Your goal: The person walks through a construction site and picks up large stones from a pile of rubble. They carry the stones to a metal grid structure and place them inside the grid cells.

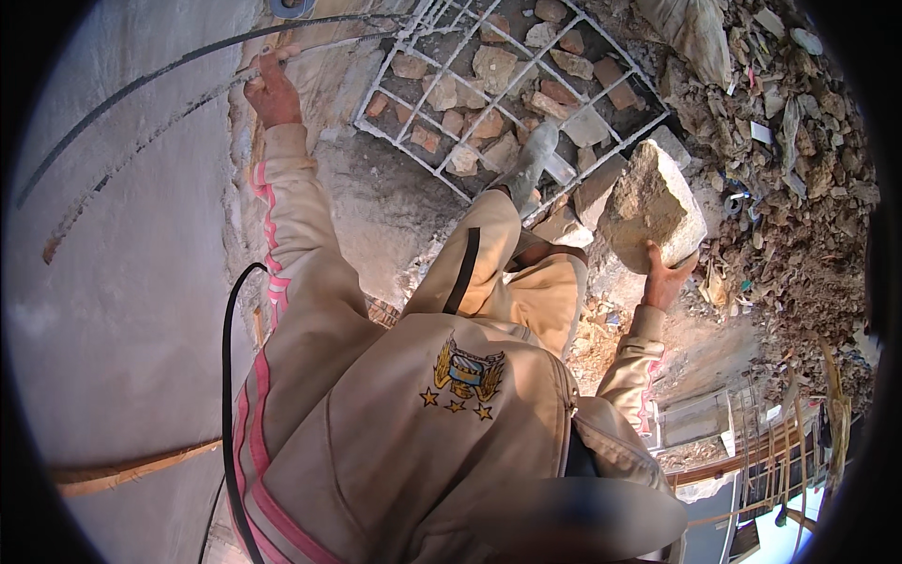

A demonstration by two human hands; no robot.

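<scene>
My left hand (272,92) is stretched out to the far left. Its fingers close round a thin, mortar-spattered steel bar (150,138) that runs out from the corner of a rebar grid (438,171). To the right, my right hand (669,280) grips the lower edge of a large, rough stone (648,202). That stone is beside the grid's near right corner; whether it rests on the stones under it I cannot tell. My grey boot (534,162) is over the grid's near edge.
Broken bricks and stones (493,70) lie beneath and between the grid's bars. A second, darker bar (141,86) curves along the pale wall (113,310) at left. Rubble and litter (799,207) are heaped at right, with a sack (691,33) at the top.
</scene>
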